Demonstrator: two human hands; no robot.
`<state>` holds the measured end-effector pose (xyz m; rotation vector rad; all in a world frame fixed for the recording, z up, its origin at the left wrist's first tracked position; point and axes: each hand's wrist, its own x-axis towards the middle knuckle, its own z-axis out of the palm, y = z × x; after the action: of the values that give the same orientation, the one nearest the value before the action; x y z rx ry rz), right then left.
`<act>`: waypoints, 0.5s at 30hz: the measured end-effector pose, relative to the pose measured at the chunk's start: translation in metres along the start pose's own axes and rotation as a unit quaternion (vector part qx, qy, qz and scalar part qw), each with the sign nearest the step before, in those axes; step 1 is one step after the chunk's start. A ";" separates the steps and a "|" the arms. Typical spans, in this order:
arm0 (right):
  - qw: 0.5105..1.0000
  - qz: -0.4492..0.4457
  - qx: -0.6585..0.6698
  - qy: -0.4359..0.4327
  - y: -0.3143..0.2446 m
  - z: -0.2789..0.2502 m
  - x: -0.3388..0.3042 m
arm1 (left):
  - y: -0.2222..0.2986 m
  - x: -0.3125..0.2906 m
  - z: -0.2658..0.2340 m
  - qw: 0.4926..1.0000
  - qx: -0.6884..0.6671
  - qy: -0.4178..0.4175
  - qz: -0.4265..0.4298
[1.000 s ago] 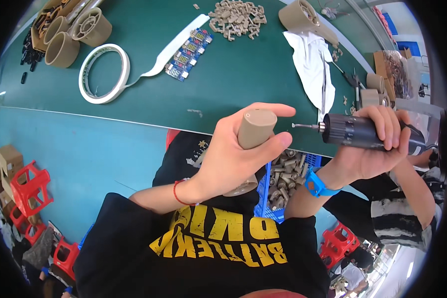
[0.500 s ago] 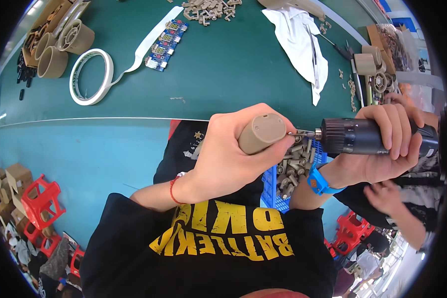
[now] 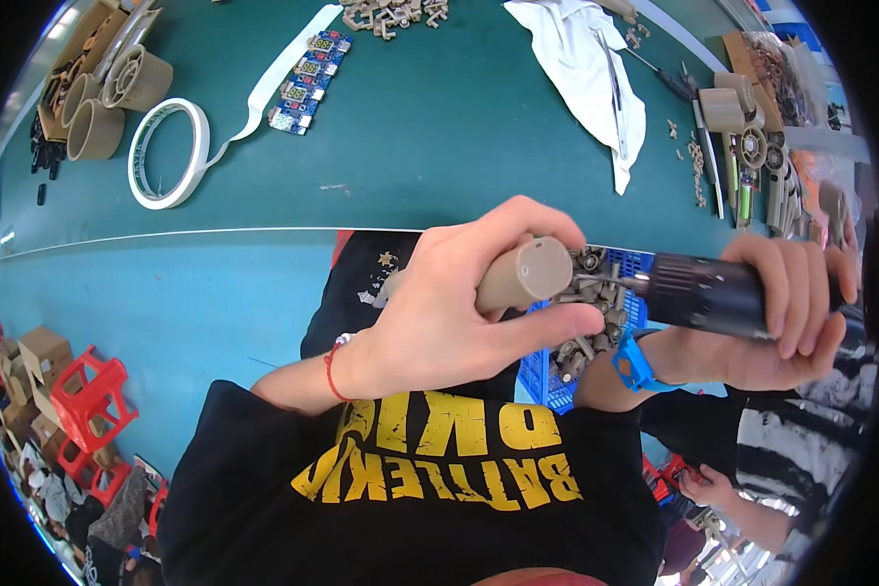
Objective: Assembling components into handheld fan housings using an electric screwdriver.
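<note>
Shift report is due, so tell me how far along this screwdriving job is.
Done: nothing clearly finished shows; tan cylinders sit at the table's far left, state unclear. In hand: the left hand grips a tan cylindrical part while the right hand holds a black electric screwdriver, bit at the part's end face. Left: the blue crate below holds many small tan parts.

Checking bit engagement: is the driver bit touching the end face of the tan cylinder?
Cannot tell. In the head view the bit of the electric screwdriver points at the tan cylinder in the left hand, but no contact or gap shows plainly.
</note>
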<state>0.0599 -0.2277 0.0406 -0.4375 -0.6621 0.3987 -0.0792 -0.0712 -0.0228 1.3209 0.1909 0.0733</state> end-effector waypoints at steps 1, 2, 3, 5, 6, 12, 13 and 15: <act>1.000 -0.001 0.000 0.002 -0.003 0.000 0.001 | -0.006 0.001 0.000 1.000 0.000 -0.002 -0.002; 1.000 -0.009 0.022 -0.004 0.007 0.010 0.010 | -0.016 0.001 -0.001 0.996 0.027 0.005 0.080; 0.999 -0.017 0.045 -0.009 0.007 0.011 0.014 | -0.022 -0.001 -0.002 0.986 0.054 0.013 0.160; 0.998 -0.019 0.055 0.008 -0.001 0.008 0.013 | -0.027 -0.002 0.000 0.983 0.081 0.021 0.165; 0.995 -0.011 0.092 0.038 -0.004 0.009 0.010 | -0.027 0.000 0.001 0.977 0.108 0.013 0.182; 0.993 0.055 0.086 0.062 -0.011 0.003 0.007 | -0.027 -0.001 0.003 0.967 0.168 0.003 0.191; 0.993 0.044 0.085 0.064 -0.008 0.003 0.007 | -0.027 -0.001 0.003 0.967 0.172 -0.001 0.189; 0.994 0.034 0.084 0.066 -0.006 0.003 0.007 | -0.026 -0.001 0.003 0.966 0.175 0.002 0.190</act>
<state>0.0644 -0.2288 0.0489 -0.3228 -0.4814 0.4816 -0.0811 -0.0810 -0.0471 1.6973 -0.0536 0.3821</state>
